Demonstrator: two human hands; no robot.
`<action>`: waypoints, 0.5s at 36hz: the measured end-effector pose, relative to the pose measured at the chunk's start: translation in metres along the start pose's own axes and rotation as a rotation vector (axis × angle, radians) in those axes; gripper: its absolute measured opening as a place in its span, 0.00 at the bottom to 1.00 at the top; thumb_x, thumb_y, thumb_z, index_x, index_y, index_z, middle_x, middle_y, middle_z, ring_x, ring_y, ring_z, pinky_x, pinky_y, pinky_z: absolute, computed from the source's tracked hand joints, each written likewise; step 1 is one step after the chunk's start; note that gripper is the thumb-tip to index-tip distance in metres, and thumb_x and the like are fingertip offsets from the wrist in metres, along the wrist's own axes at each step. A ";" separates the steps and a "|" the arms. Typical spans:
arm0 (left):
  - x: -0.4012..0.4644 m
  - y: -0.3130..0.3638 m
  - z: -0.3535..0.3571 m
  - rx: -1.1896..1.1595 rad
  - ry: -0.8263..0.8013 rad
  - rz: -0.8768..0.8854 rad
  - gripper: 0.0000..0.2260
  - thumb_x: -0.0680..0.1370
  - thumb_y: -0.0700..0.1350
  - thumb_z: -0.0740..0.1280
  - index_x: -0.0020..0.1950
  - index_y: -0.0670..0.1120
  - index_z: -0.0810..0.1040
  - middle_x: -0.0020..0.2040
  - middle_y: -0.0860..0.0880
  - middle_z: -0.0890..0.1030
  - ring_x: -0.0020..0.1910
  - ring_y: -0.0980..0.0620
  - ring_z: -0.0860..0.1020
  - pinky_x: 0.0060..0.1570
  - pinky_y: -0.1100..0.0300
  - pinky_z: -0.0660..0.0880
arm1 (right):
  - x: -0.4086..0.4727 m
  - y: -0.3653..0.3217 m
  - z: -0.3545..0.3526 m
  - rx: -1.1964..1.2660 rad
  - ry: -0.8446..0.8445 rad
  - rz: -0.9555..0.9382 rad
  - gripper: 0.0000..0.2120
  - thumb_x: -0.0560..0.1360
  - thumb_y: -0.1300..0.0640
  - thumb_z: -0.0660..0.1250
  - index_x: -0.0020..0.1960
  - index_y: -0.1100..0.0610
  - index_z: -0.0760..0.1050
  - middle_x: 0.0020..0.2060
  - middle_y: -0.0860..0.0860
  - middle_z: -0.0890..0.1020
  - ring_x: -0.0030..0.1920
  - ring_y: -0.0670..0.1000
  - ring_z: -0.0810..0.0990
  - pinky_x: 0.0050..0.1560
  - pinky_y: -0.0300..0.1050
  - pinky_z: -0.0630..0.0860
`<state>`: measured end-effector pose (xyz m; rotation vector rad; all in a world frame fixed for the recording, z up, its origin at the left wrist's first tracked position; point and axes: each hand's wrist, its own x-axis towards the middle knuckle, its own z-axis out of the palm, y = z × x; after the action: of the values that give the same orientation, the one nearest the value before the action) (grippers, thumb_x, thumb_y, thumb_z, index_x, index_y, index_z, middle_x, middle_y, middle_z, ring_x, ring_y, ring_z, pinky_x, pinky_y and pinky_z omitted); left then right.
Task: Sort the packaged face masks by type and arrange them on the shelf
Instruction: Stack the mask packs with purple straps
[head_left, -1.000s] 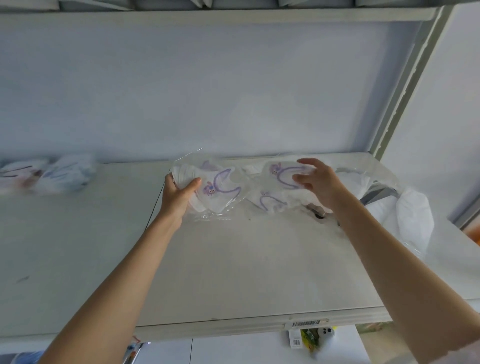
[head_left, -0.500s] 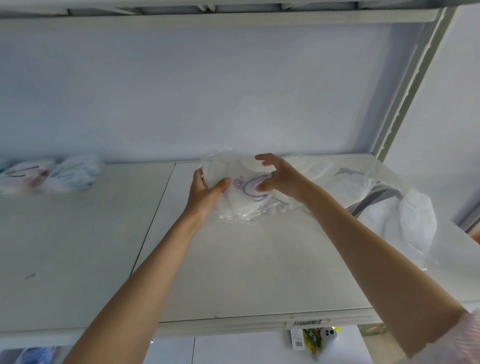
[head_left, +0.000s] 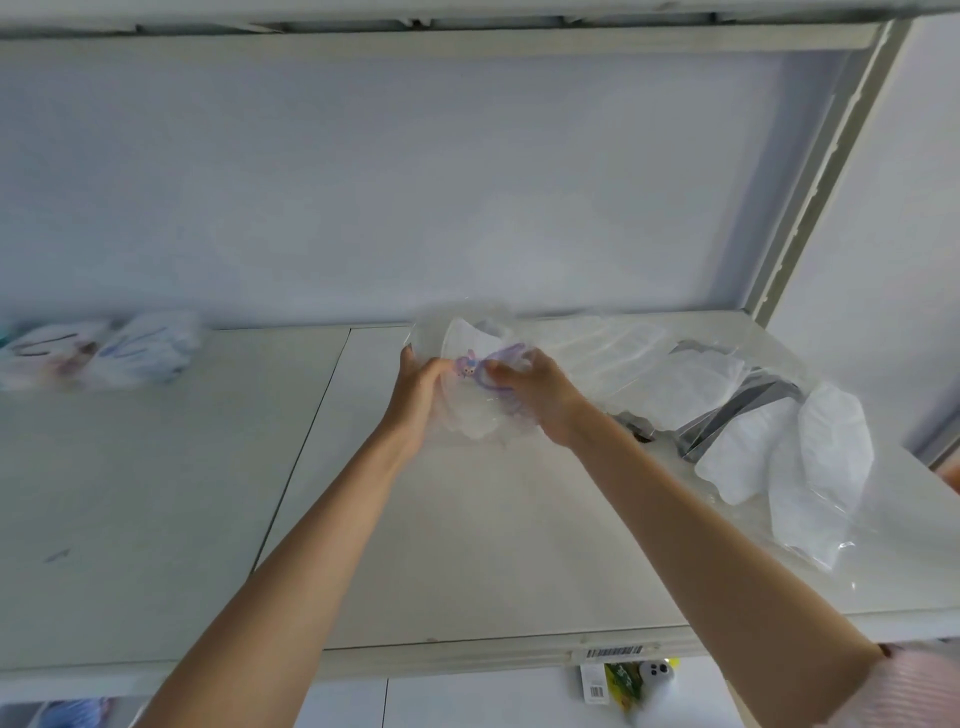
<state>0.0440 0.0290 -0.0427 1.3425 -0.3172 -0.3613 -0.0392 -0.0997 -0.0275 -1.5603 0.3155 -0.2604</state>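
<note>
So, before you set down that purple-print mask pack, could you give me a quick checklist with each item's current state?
1. Left hand grips the purple-print mask pack: ok.
2. Right hand grips it too: ok.
3. Bare shelf space in front of the pack: ok.
4. Plain white mask packs lie apart on the right: ok.
5. Far-left pile matches this type: cannot tell, blurred.
6. Pack count in hand: cannot tell.

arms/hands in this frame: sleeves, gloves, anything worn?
Both forearms are bare, no gloves on the left hand or the right hand. No watch, ring or bracelet shows. Only clothing visible is a pale pink sleeve with fine stripes or ribbing at the right upper arm, bottom right corner. The left arm leaves the frame with no sleeve showing.
</note>
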 end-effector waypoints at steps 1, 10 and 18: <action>0.000 0.000 0.001 -0.037 -0.006 -0.025 0.18 0.70 0.43 0.69 0.58 0.48 0.68 0.50 0.48 0.79 0.45 0.51 0.80 0.37 0.60 0.76 | 0.004 0.003 0.003 -0.023 0.079 0.001 0.08 0.76 0.61 0.67 0.39 0.56 0.73 0.24 0.45 0.74 0.23 0.43 0.69 0.23 0.33 0.64; 0.005 -0.008 -0.011 0.119 0.111 0.111 0.23 0.71 0.49 0.75 0.61 0.45 0.69 0.53 0.47 0.79 0.49 0.50 0.80 0.49 0.56 0.78 | 0.005 0.003 0.011 -0.206 0.172 -0.042 0.23 0.74 0.46 0.70 0.62 0.58 0.70 0.50 0.53 0.78 0.45 0.50 0.79 0.40 0.41 0.74; 0.009 0.005 -0.036 0.109 0.265 0.171 0.16 0.75 0.43 0.72 0.58 0.45 0.69 0.47 0.55 0.77 0.43 0.60 0.78 0.39 0.72 0.75 | 0.000 0.008 -0.059 -1.233 0.419 0.173 0.30 0.77 0.37 0.55 0.64 0.60 0.72 0.64 0.58 0.73 0.65 0.59 0.69 0.61 0.51 0.66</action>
<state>0.0680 0.0575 -0.0450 1.4395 -0.2294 -0.0220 -0.0604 -0.1544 -0.0348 -2.6603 1.0742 -0.2662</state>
